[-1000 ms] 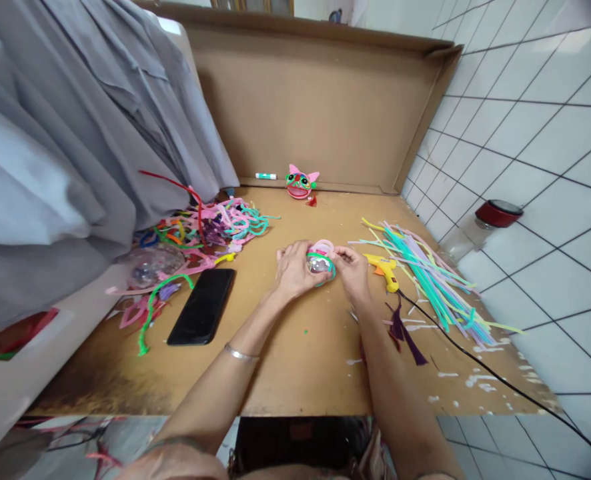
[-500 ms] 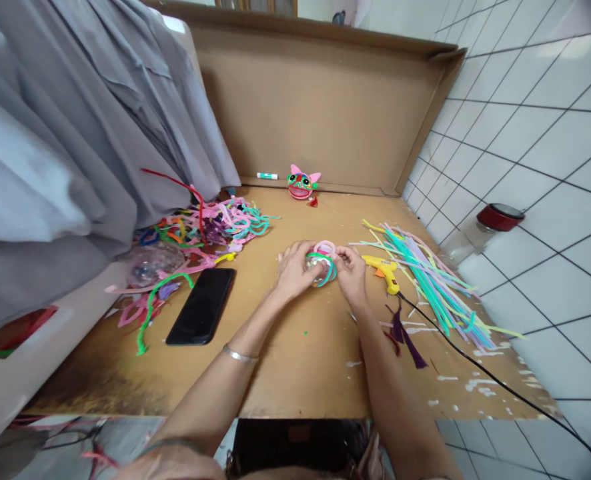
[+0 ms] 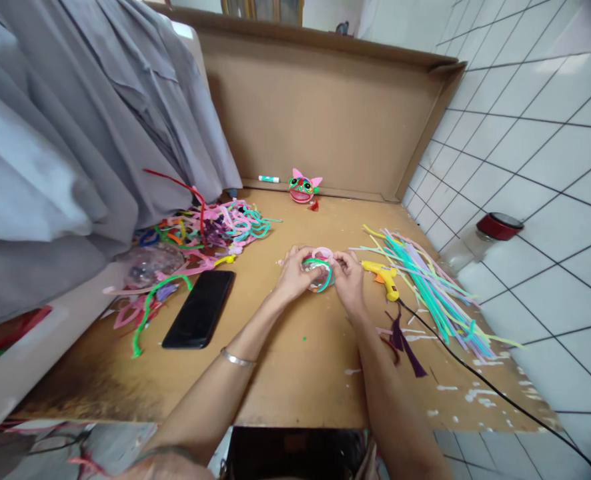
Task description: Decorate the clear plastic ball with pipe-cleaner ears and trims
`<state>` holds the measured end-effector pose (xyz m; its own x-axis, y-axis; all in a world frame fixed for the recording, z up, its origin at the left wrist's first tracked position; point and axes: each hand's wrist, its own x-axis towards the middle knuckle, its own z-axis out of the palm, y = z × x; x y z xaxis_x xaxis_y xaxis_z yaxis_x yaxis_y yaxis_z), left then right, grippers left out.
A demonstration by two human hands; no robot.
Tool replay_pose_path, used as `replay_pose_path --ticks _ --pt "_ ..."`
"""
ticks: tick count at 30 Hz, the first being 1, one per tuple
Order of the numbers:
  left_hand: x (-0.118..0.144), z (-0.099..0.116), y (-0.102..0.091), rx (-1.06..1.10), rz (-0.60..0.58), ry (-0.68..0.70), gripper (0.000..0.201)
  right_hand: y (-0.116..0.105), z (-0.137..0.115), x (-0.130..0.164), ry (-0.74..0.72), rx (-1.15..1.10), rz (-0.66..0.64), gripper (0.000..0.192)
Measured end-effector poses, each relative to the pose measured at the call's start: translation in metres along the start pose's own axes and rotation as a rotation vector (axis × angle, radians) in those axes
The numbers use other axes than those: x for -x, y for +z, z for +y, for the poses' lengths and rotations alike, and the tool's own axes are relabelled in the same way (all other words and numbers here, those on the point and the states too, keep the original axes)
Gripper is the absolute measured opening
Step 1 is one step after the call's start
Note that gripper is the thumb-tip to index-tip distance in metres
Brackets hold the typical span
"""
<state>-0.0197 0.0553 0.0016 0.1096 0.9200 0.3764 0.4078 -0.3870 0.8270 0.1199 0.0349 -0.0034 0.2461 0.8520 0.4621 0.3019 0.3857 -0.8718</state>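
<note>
Near the middle of the table is a small round craft piece point(image 3: 320, 275) with green and turquoise pipe cleaner edges and a pink loop on its far side. My left hand point(image 3: 295, 272) grips it from the left, the thumb pressed on its front. On the right, my right hand point(image 3: 348, 275) pinches at its edge by the pink loop; the fingertips partly hide what they hold there. A yellow hot glue gun point(image 3: 383, 277) lies just right of my right hand, its black cord running to the lower right.
A finished-looking animal face point(image 3: 303, 189) and a glue stick tube point(image 3: 269, 179) stand by the cardboard wall. Pipe cleaners point(image 3: 425, 287) lie right, a tangled heap point(image 3: 215, 223) left. A black phone point(image 3: 199, 309), a purple tassel point(image 3: 406, 347) and a red-lidded jar point(image 3: 498, 227) are around.
The round piece has turned slightly in my hands, and the right fingers have shifted a little along its edge. The view has tilted slightly.
</note>
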Motion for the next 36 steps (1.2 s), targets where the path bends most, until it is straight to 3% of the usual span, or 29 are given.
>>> replay_pose_path --ticks 7,11,19,28,36 --pt "0.005 0.016 -0.004 -0.175 -0.008 -0.066 0.044 -0.002 -0.002 0.000 -0.007 0.019 0.009 0.015" --pt "0.009 0.017 0.000 -0.225 0.008 -0.019 0.050 -0.005 -0.002 -0.002 -0.017 0.049 0.028 0.015" --pt "0.021 0.018 0.015 -0.360 0.117 0.121 0.031 -0.009 0.004 -0.006 0.006 0.006 0.064 0.019" --pt "0.029 0.023 0.024 -0.417 0.105 0.282 0.019 -0.012 0.011 -0.009 0.026 -0.051 0.077 0.020" --pt "0.026 0.025 0.015 -0.283 0.096 0.254 0.020 -0.014 0.019 -0.009 0.031 0.024 0.080 0.021"
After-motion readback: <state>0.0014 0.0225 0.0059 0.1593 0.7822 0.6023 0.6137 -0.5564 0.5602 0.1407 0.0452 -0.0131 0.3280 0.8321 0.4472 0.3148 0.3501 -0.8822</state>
